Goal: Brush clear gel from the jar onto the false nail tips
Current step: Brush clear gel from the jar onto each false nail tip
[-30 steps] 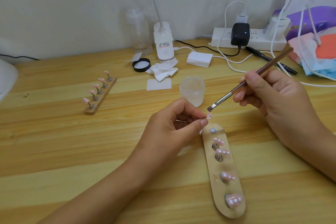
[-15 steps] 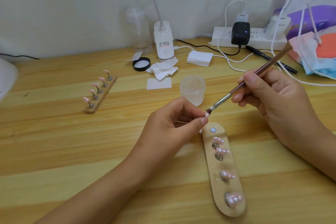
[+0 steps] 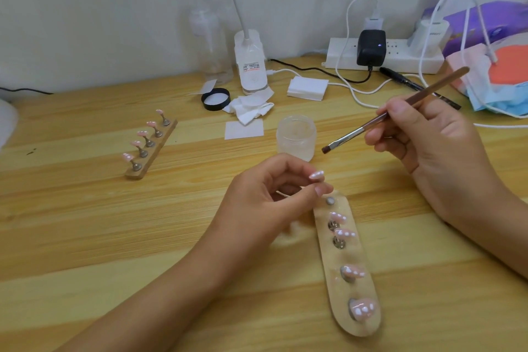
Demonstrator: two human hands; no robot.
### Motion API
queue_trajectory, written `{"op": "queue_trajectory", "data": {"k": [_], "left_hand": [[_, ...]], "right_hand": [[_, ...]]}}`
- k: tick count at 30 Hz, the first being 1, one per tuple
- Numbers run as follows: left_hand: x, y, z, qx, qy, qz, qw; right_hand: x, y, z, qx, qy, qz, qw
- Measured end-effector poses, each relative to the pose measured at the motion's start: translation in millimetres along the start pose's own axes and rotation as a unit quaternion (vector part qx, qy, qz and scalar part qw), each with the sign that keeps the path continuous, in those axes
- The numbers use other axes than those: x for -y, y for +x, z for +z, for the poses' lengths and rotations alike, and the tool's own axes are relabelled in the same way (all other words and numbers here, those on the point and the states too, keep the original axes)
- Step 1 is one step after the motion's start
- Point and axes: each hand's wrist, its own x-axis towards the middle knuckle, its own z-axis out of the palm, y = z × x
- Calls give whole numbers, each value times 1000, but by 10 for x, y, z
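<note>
Well to the left of the left hand [image 3: 257, 203], a wooden strip [image 3: 155, 151] carries five pink tips on pegs. The left hand pinches one nail tip [image 3: 316, 175] between thumb and forefinger, just above the far end of the oval holder [image 3: 363, 288], where four more tips sit. The open jar [image 3: 296, 137] stands just beyond those fingers. The right hand [image 3: 437, 148] grips the brush [image 3: 351, 135], its bristles beside the jar, apart from the tip.
</note>
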Motion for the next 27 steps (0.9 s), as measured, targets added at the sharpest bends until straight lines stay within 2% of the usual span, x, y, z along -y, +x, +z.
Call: {"op": "queue_trajectory", "data": {"k": [4,10,19,27], "left_hand": [[-4,4,24,18,44,-3,999],[27,64,73,4,155,32,987],[-8,-32,15,2,203,46,978],[-31,-134,27,46,213,46,975]], "right_hand": [[-2,-4,22,6,-4,5,1000],[-9,-3,18,7,-8,4,1000],[4,6,3,-1,-4,11,1000],[18,-2,5,2,-13,18,1000]]}}
